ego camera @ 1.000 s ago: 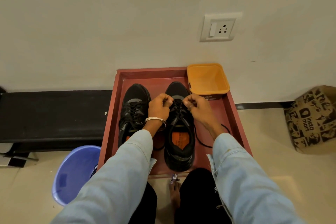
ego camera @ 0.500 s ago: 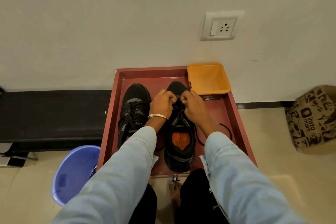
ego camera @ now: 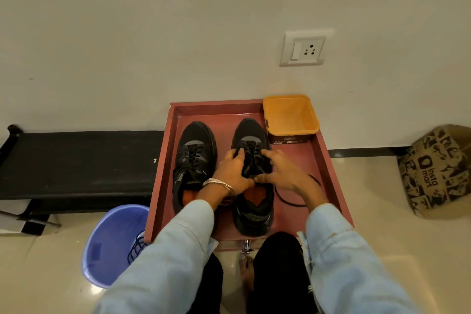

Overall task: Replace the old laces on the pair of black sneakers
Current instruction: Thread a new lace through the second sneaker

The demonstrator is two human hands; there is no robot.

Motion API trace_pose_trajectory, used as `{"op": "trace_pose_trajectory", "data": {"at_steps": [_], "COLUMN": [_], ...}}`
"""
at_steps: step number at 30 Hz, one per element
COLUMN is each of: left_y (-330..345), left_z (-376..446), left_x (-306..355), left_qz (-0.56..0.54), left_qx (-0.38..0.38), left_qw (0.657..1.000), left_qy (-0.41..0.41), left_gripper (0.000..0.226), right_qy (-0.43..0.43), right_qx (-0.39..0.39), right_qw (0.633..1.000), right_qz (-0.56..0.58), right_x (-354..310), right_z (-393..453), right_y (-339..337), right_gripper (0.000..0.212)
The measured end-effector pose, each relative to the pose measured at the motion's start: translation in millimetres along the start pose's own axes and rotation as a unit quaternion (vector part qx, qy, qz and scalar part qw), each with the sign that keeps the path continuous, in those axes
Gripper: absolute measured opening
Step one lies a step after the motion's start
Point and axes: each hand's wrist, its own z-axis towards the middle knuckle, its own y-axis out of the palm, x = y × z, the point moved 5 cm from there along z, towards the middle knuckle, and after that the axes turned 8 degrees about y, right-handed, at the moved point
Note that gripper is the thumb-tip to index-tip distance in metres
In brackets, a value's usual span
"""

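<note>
both hands have dropped from pinching the lace near the toe and now lie spread over the right sneaker [ego camera: 252, 176], fingers straight along its sides and thumbs meeting at the tongue. the left hand [ego camera: 233, 173], with a metal bangle [ego camera: 220, 186] at the wrist, presses the shoe's left flank; the right hand [ego camera: 283, 172] presses the other side. neither hand pinches anything now, both lie flat and released on the upper. i judge the lacing of this shoe is done and the hands are smoothing or tightening it; the loose lace end [ego camera: 293, 196] curls on the tray floor toward the tray's right edge, not yet tied.

the left sneaker [ego camera: 195, 163] sits just beside it, laced, nearer the tray's left edge. both shoes are matte black mesh with orange insoles. the tray [ego camera: 163, 168] is dull red with low walls. a glossy orange tub [ego camera: 290, 115] fills its far right corner. off the tray's near left corner, a blue plastic bin [ego camera: 112, 242] holds dark cord, probably the old laces.
</note>
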Motion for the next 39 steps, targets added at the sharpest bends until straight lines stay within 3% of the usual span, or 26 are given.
{"op": "trace_pose_trajectory", "data": {"at_steps": [7, 12, 18, 26, 33, 39], "left_y": [5.5, 10.9, 12.4, 9.5, 3.4, 6.3], "left_z": [0.6, -0.3, -4.1, -13.0, -19.5, -17.7], "left_x": [14.0, 5.4, 2.0, 2.8, -0.3, 0.1], "left_qz": [0.121, 0.105, 0.09, 0.032, 0.03, 0.056], "left_qx": [0.091, 0.137, 0.179, 0.194, 0.145, 0.14], "left_qw": [0.985, 0.98, 0.974, 0.973, 0.984, 0.984], "left_qy": [-0.086, -0.101, -0.105, -0.12, -0.102, -0.098], "left_gripper": [0.06, 0.045, 0.047, 0.037, 0.054, 0.052], "right_qy": [0.036, 0.048, 0.077, 0.085, 0.019, 0.033], "right_qx": [0.156, 0.23, 0.271, 0.257, 0.209, 0.218], "right_qw": [0.952, 0.955, 0.953, 0.955, 0.977, 0.965], "right_qz": [-0.26, -0.183, -0.111, -0.122, -0.026, -0.14], "right_x": [-21.7, -16.1, -7.3, -5.1, 2.1, -4.2], "right_z": [-4.4, -14.1, -13.4, -9.3, -17.7, -16.9], "right_y": [19.4, 21.8, 23.5, 22.3, 12.0, 17.3], "right_gripper": [0.038, 0.032, 0.024, 0.026, 0.037, 0.029]}}
